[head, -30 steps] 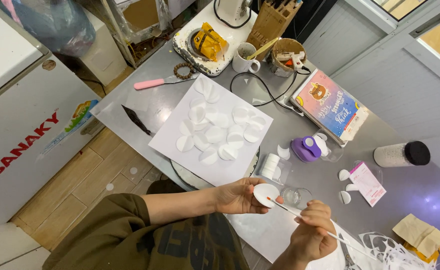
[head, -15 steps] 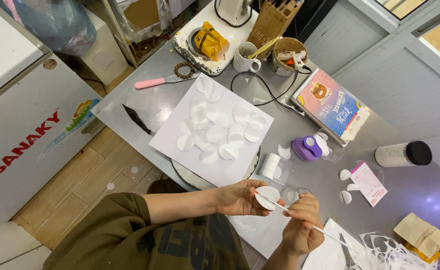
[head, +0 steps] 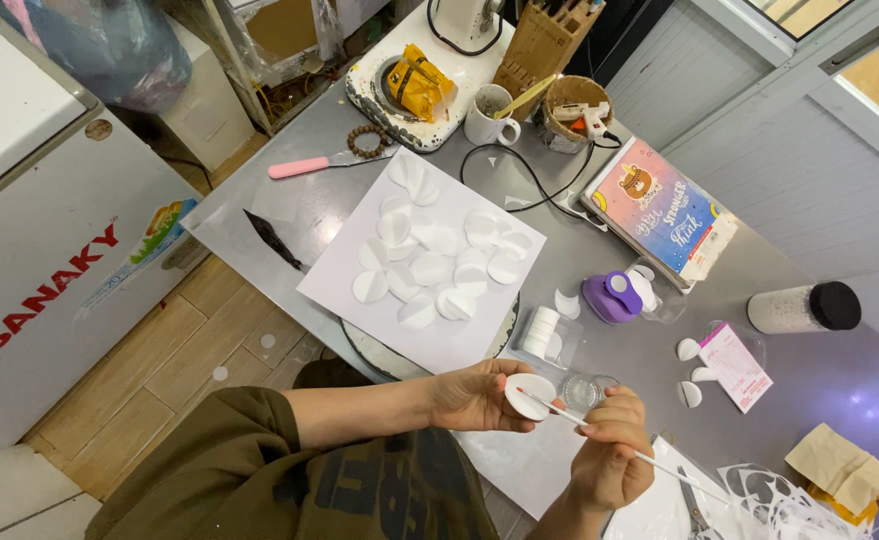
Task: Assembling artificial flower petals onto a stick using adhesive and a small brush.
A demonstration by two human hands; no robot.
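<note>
My left hand [head: 480,395] holds a folded white paper circle [head: 526,397] above the near edge of the grey table [head: 640,370]. My right hand [head: 612,452] grips a thin white brush [head: 600,432] whose tip rests on that circle. Just beyond the hands stands a small clear cup [head: 590,390] and a stack of white circles in a clear box [head: 542,333]. A white sheet [head: 350,272] farther left carries several folded paper circles [head: 430,268].
A purple paper punch [head: 612,297], a colourful notebook [head: 660,208], a dark-capped bottle [head: 805,308], a pink-handled knife [head: 325,162], a white mug [head: 485,116], a knife block [head: 545,40] and a glue gun in a bowl [head: 580,115] stand on the table. A white freezer [head: 50,240] is at left.
My right hand has drawn in toward my left hand, bringing the brush tip across the paper circle. My left hand stays where it was.
</note>
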